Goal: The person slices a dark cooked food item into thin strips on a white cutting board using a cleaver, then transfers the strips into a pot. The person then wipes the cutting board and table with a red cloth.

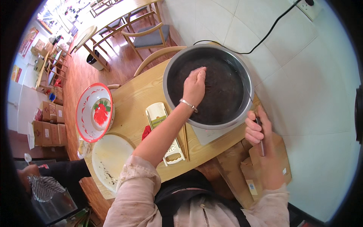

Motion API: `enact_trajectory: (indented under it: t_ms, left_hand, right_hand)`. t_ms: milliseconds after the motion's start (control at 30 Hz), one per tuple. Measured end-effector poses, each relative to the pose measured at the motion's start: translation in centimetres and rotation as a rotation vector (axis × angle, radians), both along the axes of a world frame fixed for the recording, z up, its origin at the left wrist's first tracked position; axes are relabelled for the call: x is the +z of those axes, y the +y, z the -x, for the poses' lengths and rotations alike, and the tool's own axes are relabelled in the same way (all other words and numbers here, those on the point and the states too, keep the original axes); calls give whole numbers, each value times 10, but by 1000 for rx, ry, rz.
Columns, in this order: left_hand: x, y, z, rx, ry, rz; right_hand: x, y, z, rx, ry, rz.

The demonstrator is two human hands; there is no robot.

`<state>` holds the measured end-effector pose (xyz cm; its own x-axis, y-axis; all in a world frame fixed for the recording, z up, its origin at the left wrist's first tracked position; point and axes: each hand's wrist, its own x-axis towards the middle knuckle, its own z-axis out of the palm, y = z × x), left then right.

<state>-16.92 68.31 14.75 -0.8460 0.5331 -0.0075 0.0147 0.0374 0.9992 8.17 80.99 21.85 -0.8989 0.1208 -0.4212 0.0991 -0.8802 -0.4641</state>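
Observation:
A large metal basin [235, 122] of dark liquid stands on a white flat device [210, 135] on the wooden table. My left hand [195, 85], with a bracelet at the wrist, is over the dark liquid, its fingers drawn together; whether they pinch anything cannot be told. My right hand [258, 127] is just off the basin's right rim, closed around the handle of a thin utensil [262, 144]; its far end is unclear. Under my left forearm lie a mandoline slicer [173, 150] with a green insert and wooden chopsticks [185, 142].
At the left are a red-rimmed enamel basin [82, 113] and a round white board [113, 159] with dark bits. A black cord [241, 53] runs behind the metal basin to a wall socket. Cardboard [272, 161] stands at lower right. Another person's hand [25, 173] shows far left.

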Motion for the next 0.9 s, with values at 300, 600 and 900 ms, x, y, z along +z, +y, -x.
enact_trajectory:
  t_ms: [300,600,900]
  left_hand:
    - [56,-1,-62,-82,-968,-654]
    - [31,-16,-24,-327,512,530]
    - [-16,-321,-94,529,541,186]
  right_hand:
    - [-24,-43,48,207,-146,-127]
    - [-12,-39,-70,-24,-502,-575]
    - [-37,-174,-2,456,-323,-637]
